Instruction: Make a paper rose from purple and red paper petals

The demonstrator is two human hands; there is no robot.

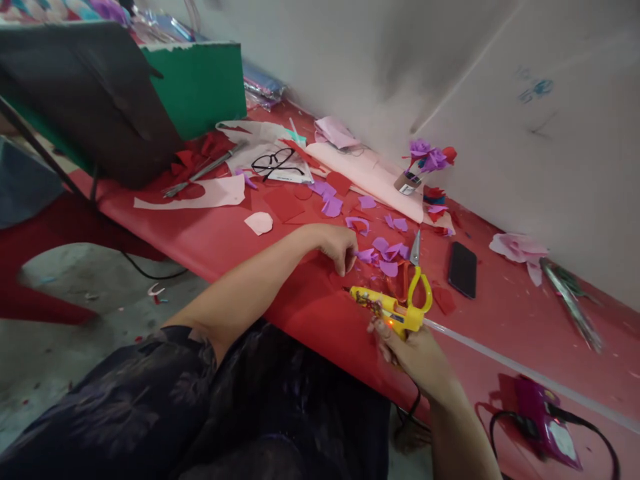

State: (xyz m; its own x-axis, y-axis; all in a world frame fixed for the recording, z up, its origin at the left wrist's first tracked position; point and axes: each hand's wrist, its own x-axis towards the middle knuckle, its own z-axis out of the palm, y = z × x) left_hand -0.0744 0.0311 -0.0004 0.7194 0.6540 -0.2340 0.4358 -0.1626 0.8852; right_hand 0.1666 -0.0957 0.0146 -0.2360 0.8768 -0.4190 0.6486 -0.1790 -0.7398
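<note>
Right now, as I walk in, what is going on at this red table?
A person sits at a red table strewn with paper scraps. The right hand holds a yellow glue gun, nozzle pointing left above the tabletop. The left hand rests on the table, fingertips at the purple paper pieces; whether it grips one is unclear. Yellow-handled scissors lie beside the gun, a black phone further right.

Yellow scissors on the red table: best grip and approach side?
Grip the scissors by the yellow handle loops, coming from the person's side: the loops face the person, the blades point away toward the wall. Mind the glue gun in the right hand beside them.
</note>
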